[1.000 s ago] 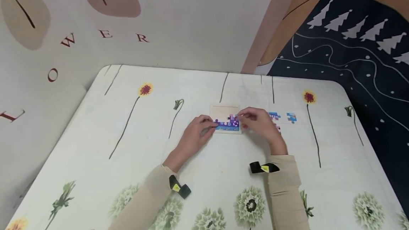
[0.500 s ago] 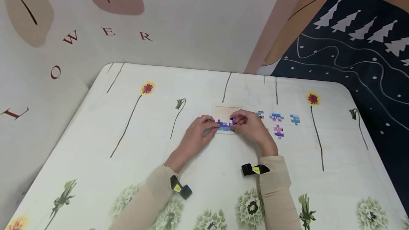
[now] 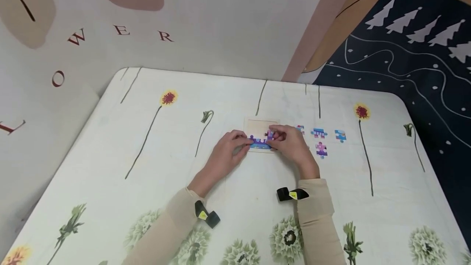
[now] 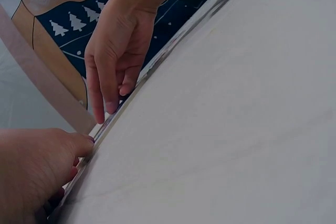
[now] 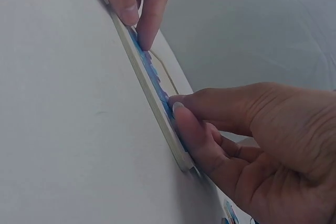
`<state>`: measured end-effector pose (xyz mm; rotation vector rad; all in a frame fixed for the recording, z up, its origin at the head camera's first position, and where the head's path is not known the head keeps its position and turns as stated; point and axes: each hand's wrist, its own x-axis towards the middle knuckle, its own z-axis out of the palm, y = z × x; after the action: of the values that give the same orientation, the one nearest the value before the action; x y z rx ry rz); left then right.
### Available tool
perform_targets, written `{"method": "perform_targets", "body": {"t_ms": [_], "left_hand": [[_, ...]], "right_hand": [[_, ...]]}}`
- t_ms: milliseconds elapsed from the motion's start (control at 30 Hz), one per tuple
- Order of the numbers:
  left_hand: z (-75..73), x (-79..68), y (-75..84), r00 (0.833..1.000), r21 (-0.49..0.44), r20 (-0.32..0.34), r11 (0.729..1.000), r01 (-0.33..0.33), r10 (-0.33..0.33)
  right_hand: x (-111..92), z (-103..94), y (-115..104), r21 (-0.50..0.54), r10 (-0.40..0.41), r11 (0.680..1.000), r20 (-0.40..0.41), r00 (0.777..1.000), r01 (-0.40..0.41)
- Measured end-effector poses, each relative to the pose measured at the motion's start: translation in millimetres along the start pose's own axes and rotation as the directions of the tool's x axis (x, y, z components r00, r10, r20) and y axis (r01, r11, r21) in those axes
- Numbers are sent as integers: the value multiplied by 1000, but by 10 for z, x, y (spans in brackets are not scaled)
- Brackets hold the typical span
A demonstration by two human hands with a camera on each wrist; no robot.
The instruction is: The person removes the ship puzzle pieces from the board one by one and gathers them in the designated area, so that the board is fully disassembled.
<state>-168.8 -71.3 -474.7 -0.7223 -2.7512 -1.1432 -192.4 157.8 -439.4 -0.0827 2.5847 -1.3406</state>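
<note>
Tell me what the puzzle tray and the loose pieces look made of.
Puzzle tray: probably bare matt wood, from its pale tan base and rim. Loose pieces: printed wood or card perhaps, from their bright pictured faces; their edges are too small to tell.

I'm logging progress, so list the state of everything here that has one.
Puzzle tray: flat on the table, partly filled, upper area mostly bare.
Placed pieces: joined along the tray's near side.
Loose pieces: unplaced, printed side up, spread right of the tray.
Left grip: touching the tray's left side.
Right grip: fingertips on pieces at the tray's right.
</note>
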Motion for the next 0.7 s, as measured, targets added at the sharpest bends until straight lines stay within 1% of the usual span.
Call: {"method": "perform_targets", "body": {"t_ms": [133,400,567,700], "left_hand": [[-4,6,2,1000,-4,-1,1000,-5,5],[-2,19,-5,1000,1,7,1000,2,-2],[5,21,-10,1000,-2,-8,1000,-4,4],[9,13,-13,1000,1,-15,1000,-11,11]], "right_hand": [[11,-5,-7,-29,11,1000,0,1000,-11],[18,-6,-50,-14,19,1000,5,1000,-19],[20,-2,-61,-16,37,999,6,999,-37],[32,3,-53,-29,34,999,7,999,-34]]}}
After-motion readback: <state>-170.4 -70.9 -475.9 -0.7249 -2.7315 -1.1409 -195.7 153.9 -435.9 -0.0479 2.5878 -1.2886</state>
